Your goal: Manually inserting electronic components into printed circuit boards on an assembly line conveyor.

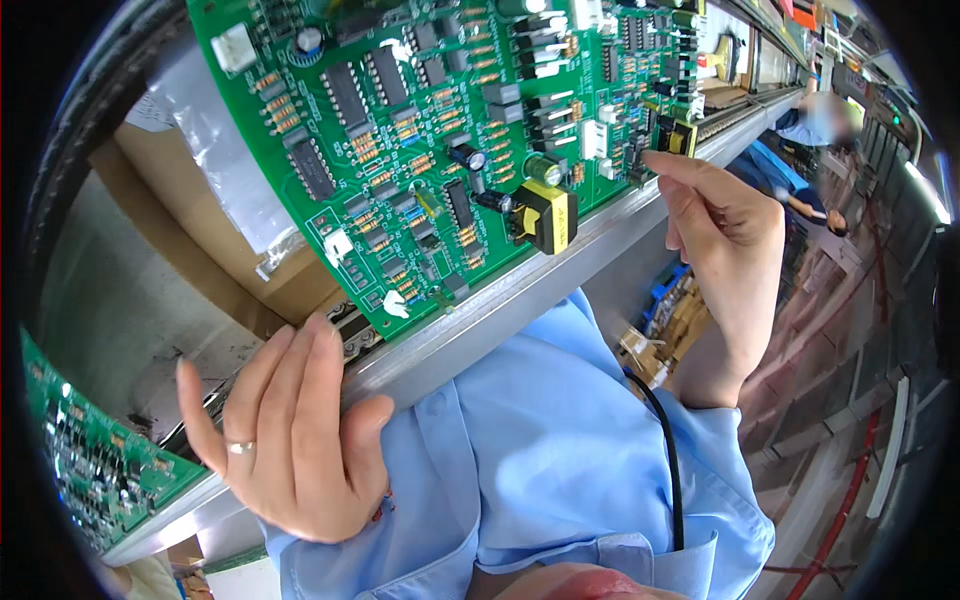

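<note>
Holding the right hand (725,225) half curled at the near edge of a large green circuit board (275,150), with foremost finger extended and others tucked in below, fingertip against or just beside a dark upright component (635,160). Cannot tell from this angle whether gripping that part or merely touching it; seemingly bent this way to get in among crowded parts from the near side. Spreading the left hand (300,435) well open, with no hold on anything visible, fingers raised over a metal rail (480,315) just off the board's nearest corner; perhaps kept off the board to avoid pressing on delicate parts. Laid out ahead of both hands, component side up, presumably to leave everything on top within reach. Supported along the near edge, to all appearance, by that same rail, stretching from the left hand toward the right. Visible to the left of the right hand, a black-and-yellow transformer (550,220); just ahead of the left hand, a small white connector (395,303). Farther ahead of the left hand, below board level, cardboard (190,240) and clear plastic wrap (215,150). Out to the left of that hand, a second green circuit board (95,465), likewise crowded with parts.
</note>
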Available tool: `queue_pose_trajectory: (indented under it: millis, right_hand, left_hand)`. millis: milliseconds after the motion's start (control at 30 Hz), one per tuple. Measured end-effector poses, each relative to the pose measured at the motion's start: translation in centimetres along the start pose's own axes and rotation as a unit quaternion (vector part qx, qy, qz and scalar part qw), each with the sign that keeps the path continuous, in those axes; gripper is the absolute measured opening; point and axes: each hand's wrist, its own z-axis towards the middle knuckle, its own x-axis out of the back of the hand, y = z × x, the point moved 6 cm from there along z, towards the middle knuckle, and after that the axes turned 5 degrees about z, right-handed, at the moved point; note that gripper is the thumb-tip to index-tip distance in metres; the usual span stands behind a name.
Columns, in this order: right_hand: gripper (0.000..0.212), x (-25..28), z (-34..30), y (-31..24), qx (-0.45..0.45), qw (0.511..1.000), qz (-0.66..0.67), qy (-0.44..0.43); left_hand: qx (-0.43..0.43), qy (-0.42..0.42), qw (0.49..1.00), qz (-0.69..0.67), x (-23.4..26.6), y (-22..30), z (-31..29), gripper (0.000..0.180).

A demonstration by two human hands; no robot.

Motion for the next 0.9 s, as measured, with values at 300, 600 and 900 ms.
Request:
queue_pose_trajectory:
  millis: [300, 600, 900]
  right_hand:
    - [0.02, -0.3, 0.5, 0.7, 0.1, 0.995, 0.007, -0.023]
    - [0.021, 2.6, 2.5, 0.7, 0.178, 0.982, 0.045, 0.039]
    - [0.01, 3.5, 9.0, -6.8, 0.389, 0.911, -0.015, 0.136]
  left_hand:
    - [-0.027, -0.024, 0.999, 0.019, -0.9, 0.8, 0.2, 0.051]
    - [-0.024, -0.006, 1.0, 0.015, -0.8, 3.1, 1.1, 0.056]
    - [-0.07, 0.024, 0.997, 0.02, -3.0, 7.6, 3.7, 0.056]
